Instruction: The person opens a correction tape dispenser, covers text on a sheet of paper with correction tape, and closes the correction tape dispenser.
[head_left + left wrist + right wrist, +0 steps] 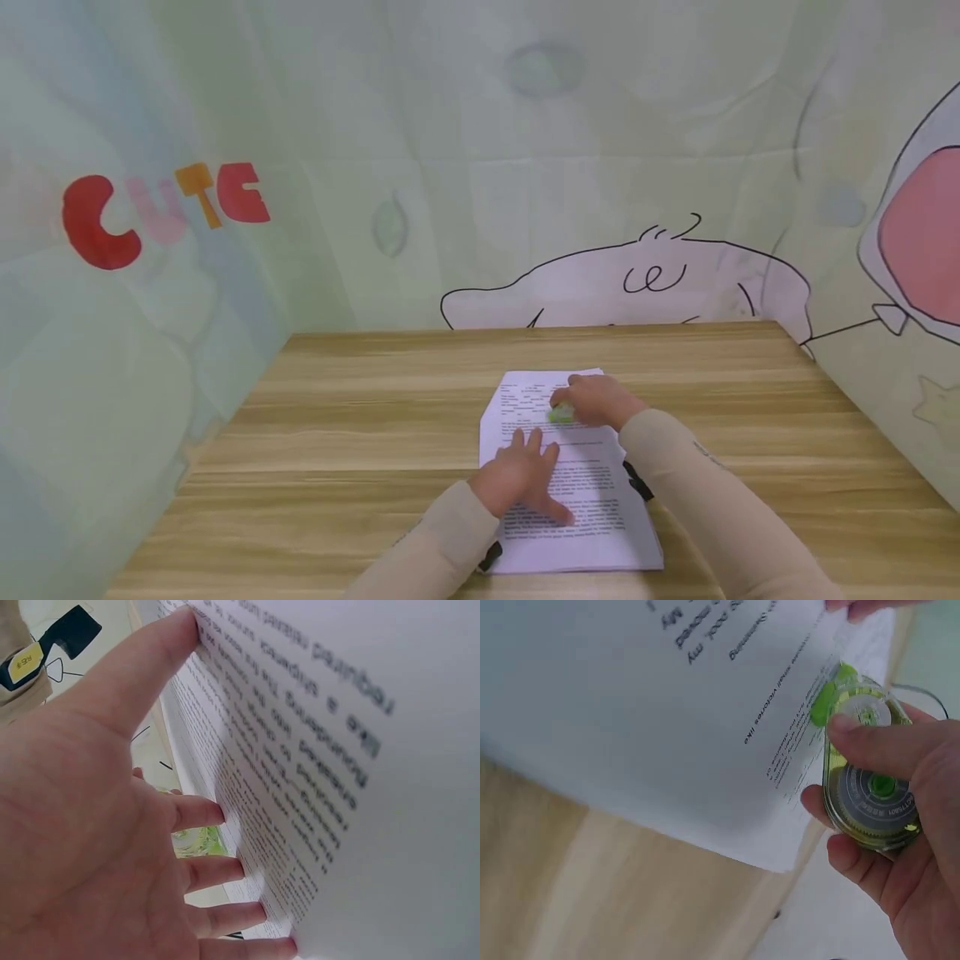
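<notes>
The right hand point(596, 402) pinches a clear green tape dispenser point(561, 413), thumb on its near face and fingers curled behind, over the upper part of the printed sheets point(573, 554). The left hand point(525, 479) lies below it on the sheets, fingers spread wide, fingertips touching the page. The right wrist view alone shows the dispenser's grey geared wheel, green hub and a code beginning "DCT", its digits too blurred to trust, plus "small victories like" on the page. The left wrist view makes out "like a shipwreck survivor" and "floundering", and a black wrist device point(71, 631) with a yellow label. Around the sheets spreads the wood-grain table point(345, 433); beyond its left side, a wall cloth point(337, 208) reads "CUTE" in coloured letters.
</notes>
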{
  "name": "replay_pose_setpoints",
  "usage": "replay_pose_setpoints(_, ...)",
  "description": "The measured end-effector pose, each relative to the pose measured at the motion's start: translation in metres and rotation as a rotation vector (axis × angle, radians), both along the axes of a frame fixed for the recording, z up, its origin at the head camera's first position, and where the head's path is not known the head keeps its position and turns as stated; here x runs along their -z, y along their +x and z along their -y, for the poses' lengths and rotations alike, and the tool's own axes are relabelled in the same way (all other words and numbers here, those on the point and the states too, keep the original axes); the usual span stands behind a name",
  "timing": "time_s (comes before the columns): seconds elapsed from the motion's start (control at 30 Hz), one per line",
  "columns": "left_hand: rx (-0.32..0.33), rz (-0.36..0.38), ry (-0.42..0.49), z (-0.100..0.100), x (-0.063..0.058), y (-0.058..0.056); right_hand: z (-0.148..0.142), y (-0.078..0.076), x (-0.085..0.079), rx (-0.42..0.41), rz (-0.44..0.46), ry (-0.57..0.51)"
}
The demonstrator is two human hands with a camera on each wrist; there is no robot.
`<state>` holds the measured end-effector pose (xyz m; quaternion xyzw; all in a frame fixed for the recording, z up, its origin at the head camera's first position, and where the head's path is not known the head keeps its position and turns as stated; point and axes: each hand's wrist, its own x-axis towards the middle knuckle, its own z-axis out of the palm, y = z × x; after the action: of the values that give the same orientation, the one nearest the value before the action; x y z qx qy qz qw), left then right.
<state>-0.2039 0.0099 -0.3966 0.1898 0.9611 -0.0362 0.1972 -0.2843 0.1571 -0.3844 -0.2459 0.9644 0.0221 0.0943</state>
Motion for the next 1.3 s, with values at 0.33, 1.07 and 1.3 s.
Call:
replay_pose_setpoints(0.33,-0.006,-0.009,0.009,0.002,0.000,0.000,-0.027,-0.005,0.012,0.068,0.005,-0.297)
replay_pose_setpoints(1.07,0.037,0.059,0.030,-0.016,-0.015,0.002,-0.039,-0.002,0.002,0.040,-0.041,-0.232)
replay_pose_setpoints(1.3,0.027,0.066,0.041,-0.025,-0.005,0.000,-0.031,0.000,0.008,0.040,-0.013,-0.189)
